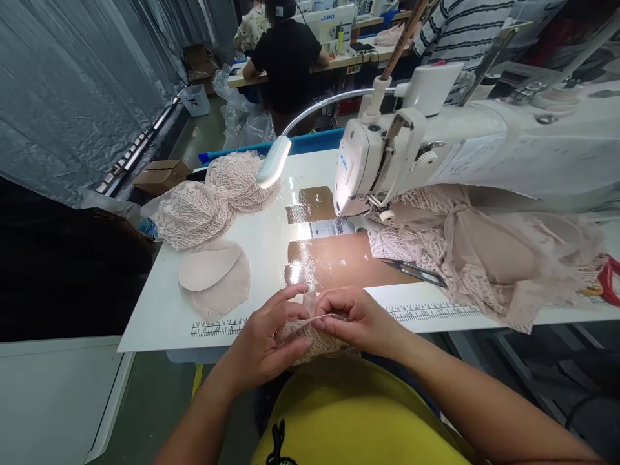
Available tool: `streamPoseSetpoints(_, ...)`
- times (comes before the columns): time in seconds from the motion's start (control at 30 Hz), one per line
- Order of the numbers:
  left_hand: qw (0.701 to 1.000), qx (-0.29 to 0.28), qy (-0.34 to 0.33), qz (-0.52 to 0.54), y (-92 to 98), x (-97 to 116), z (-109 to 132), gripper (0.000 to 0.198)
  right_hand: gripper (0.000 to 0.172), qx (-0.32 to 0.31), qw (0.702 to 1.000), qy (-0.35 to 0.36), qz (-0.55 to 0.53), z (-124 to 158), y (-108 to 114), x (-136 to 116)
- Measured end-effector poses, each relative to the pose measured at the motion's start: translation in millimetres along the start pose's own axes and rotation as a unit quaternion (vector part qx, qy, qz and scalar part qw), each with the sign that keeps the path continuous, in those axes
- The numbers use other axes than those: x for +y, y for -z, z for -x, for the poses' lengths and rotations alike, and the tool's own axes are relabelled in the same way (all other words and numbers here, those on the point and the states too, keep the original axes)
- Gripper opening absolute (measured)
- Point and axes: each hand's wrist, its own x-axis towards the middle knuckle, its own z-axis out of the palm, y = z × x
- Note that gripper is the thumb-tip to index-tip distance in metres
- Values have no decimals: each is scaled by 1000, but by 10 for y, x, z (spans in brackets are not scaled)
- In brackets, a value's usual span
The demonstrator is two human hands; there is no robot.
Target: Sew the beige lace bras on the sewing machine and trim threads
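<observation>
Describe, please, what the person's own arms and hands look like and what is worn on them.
Both arms are bare in view: no sleeve shows on the left arm or right arm. The left hand and right hand wear no gloves; no watch, bracelet or ring shows. Below them lies a yellow top with a small dark print.

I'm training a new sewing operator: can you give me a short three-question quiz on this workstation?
1. True or false: the left hand and the right hand both hold the lace piece.
2. Where do the thread snips lie? A) in the left hand B) on the table, right of the brown patch C) in the right hand
3. Fill in: the stacks of lace cups sit to the sewing machine's ____.
Key: 1 true; 2 B; 3 left.
</observation>
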Motion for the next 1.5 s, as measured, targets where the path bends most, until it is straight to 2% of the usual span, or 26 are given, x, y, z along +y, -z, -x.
streamPoseSetpoints(0.07,1000,0,3,-3,18,-2,-18,11,25,-15,1000,-9,-11,-3,-2,-11)
streamPoseSetpoints(0.13,1000,25,6,3,19,-16,-41,4,24,-26,999,-5,-23,-14,-3,-24)
streamPoseSetpoints(0.2,999,30,7,28,16,-24,-74,6,23,-32,999,10,-32,-29,-4,-28)
streamPoseSetpoints(0.27,997,-13,8,70,25,-18,-114,15,24,-30,999,21,-31,-36,3,-15)
streamPoseSetpoints(0.33,989,-89,19,120,51,-6,-148,22,27,-23,999,19,-21,-31,23,18)
streamPoseSetpoints(0.4,972,-165,43,161,81,-5,-158,21,29,-12,1000,7,-15,-18,55,61)
streamPoseSetpoints(0.47,959,-202,71,187,98,-23,-143,19,30,-12,1000,0,-18,-7,86,96)
streamPoseSetpoints(0.63,971,-149,107,153,84,-64,-100,22,25,-3,1000,-4,-7,-31,77,82)
streamPoseSetpoints(0.8,967,-196,109,122,199,-17,-82,23,25,0,1000,-9,-30,-38,67,42)
streamPoseSetpoints(0.87,974,-165,109,106,294,-37,-34,23,26,3,998,-8,-57,-18,95,41)
streamPoseSetpoints(0.97,979,-66,124,148,381,-134,80,29,28,21,996,-10,-85,8,130,46)
streamPoseSetpoints(1.03,967,10,137,216,361,-201,147,28,28,35,995,-12,-96,9,129,50)
streamPoseSetpoints(1.07,956,35,140,257,327,-222,169,22,29,42,994,-13,-98,5,120,51)
streamPoseSetpoints(1.1,943,45,142,297,280,-231,182,17,29,48,994,-12,-101,-2,105,51)
streamPoseSetpoints(1.2,912,14,155,379,107,-194,172,65,29,50,992,-6,-115,-27,50,48)
streamPoseSetpoints(1.23,908,-1,157,388,50,-170,159,69,28,48,991,-3,-125,-32,34,47)
streamPoseSetpoints(1.3,906,-6,156,393,-55,-128,133,51,29,50,986,0,-161,-29,14,53)
streamPoseSetpoints(1.4,889,38,173,422,-183,-113,126,16,31,78,970,-7,-229,3,15,79)
streamPoseSetpoints(1.5,842,102,217,483,-238,-164,179,12,35,98,956,-22,-276,44,45,108)
